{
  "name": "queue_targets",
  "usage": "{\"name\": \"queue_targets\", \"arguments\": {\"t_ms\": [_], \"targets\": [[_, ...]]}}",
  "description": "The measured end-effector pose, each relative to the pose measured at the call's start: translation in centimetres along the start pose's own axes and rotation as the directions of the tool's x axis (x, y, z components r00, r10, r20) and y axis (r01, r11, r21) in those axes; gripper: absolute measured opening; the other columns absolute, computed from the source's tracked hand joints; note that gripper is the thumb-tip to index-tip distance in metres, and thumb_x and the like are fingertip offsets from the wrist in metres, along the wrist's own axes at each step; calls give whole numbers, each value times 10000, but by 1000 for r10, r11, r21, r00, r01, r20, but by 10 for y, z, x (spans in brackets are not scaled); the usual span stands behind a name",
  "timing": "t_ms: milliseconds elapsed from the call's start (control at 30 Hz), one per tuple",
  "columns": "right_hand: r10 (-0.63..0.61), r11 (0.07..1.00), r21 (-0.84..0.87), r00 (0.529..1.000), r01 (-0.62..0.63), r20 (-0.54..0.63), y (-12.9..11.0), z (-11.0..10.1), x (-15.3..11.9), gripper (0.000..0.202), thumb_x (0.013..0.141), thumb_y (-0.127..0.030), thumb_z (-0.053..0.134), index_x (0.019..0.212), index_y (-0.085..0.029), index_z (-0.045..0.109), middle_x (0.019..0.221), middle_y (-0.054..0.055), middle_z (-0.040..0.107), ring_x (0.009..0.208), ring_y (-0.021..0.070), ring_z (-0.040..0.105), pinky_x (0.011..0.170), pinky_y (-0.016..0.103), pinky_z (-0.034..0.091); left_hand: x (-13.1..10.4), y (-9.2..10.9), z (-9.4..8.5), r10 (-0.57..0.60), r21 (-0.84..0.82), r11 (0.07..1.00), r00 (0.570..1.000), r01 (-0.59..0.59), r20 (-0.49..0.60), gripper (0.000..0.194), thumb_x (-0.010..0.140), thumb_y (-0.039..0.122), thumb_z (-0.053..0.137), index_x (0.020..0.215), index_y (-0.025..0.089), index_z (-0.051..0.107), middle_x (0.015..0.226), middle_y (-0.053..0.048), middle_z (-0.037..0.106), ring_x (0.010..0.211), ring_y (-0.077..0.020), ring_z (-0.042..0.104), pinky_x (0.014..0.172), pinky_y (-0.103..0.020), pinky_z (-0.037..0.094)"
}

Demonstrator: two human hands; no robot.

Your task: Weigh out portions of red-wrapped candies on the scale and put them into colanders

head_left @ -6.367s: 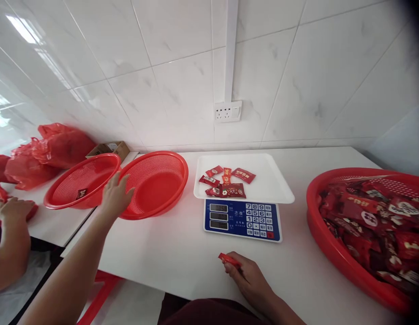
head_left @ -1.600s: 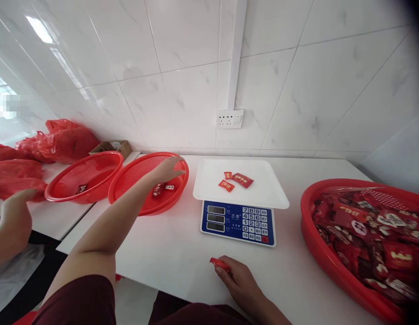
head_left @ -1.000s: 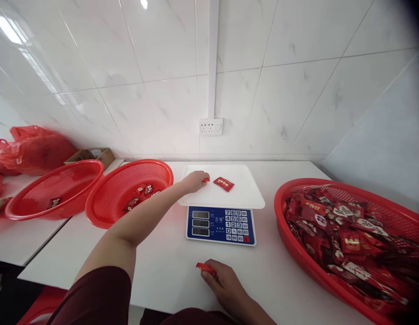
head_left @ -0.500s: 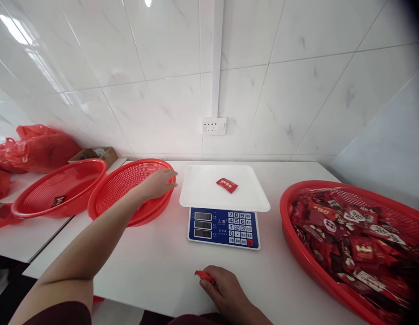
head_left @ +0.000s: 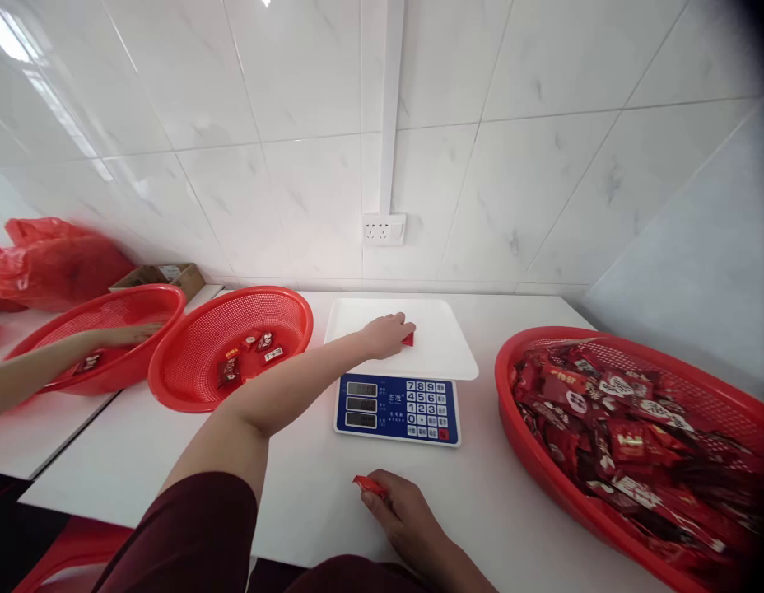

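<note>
My left hand point(head_left: 387, 334) is over the white tray point(head_left: 444, 338) of the scale, its fingers closed on a red packet point(head_left: 408, 338) that mostly hides beneath them. Below the tray is the scale's blue keypad panel point(head_left: 396, 409). Near the table's front edge, my right hand point(head_left: 398, 506) pinches another red packet point(head_left: 370, 485) between thumb and fingers. Left of the scale, a red basket point(head_left: 230, 301) holds several small packets point(head_left: 266, 340).
At the right, a large red basket point(head_left: 509, 395) is full of red packets point(head_left: 629, 441). Another person's hand point(head_left: 132, 333) reaches into the far-left red basket point(head_left: 104, 375). Behind it are a cardboard box point(head_left: 190, 280) and red plastic bags point(head_left: 61, 263).
My left hand has moved right from the middle-left basket to the packet on the tray. Another person's arm has entered the far-left basket. My right hand still holds its packet.
</note>
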State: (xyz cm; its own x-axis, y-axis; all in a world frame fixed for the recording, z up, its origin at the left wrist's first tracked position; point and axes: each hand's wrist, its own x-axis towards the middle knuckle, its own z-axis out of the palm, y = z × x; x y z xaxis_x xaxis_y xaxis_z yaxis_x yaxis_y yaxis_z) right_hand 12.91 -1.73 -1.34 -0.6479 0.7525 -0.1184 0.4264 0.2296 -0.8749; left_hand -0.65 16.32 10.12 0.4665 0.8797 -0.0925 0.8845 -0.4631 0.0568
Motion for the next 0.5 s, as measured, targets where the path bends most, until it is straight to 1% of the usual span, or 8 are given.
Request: {"name": "queue_targets", "arguments": {"t_ms": [100,167,233,300,367,400,433,500], "targets": [[-18,999,-36,1000,19,14,2,1,0,273,891,-378,399,705,-200,491,711,9,572,647,156,492,600,254,362,-32,-14,-15,-97,24,995,991,99,-88,389,779,125,464,1159,193,515,1143,-106,540,1035,-256,538,817,-358,461],[-37,998,-52,999,38,27,4,3,0,272,894,-383,392,717,-202,490,725,14,581,660,163,503,611,260,365,-63,-30,-27,-199,27,978,966,206,-165,392,796,148,447,1179,212,498,1162,-95,531,1059,-259,523,835,-366,453],[-55,997,-57,998,58,42,6,4,0,276,899,-393,382,732,-205,497,742,19,592,675,170,516,621,264,371,-97,-48,-38,-328,13,940,917,340,-228,389,820,165,417,1200,208,484,1182,-105,524,1054,-271,529,798,-373,466],[-66,996,-59,996,69,52,6,4,-1,282,903,-405,375,748,-208,506,759,23,602,690,174,527,629,266,378,-132,-63,-46,-442,-5,890,860,456,-256,375,846,199,406,1212,197,486,1197,-122,528,1057,-291,537,782,-391,475],[-67,995,-70,996,71,52,5,4,0,290,904,-412,373,748,-208,509,758,24,604,691,175,530,633,268,380,-162,-67,-50,-504,-36,857,819,515,-275,364,867,251,421,1217,192,501,1192,-126,550,1098,-311,520,841,-426,457],[-66,995,-74,997,70,49,4,4,0,294,904,-413,373,741,-208,507,752,23,602,687,174,528,632,267,380,-175,-64,-50,-510,-85,857,811,509,-286,356,875,280,435,1214,206,514,1186,-112,565,1117,-307,513,878,-434,442],[-65,995,-77,997,68,45,4,4,1,301,903,-414,373,728,-207,503,741,21,598,678,171,523,628,266,379,-187,-58,-50,-506,-196,863,801,467,-321,335,879,303,454,1194,228,539,1172,-91,583,1125,-295,513,913,-432,424],[-64,995,-69,997,66,32,3,4,2,313,900,-413,378,699,-204,496,716,14,589,655,160,509,613,261,373,-208,-39,-48,-465,-504,829,800,243,-379,296,857,346,535,1129,242,590,1140,-62,610,1073,-261,551,895,-391,451]]}}
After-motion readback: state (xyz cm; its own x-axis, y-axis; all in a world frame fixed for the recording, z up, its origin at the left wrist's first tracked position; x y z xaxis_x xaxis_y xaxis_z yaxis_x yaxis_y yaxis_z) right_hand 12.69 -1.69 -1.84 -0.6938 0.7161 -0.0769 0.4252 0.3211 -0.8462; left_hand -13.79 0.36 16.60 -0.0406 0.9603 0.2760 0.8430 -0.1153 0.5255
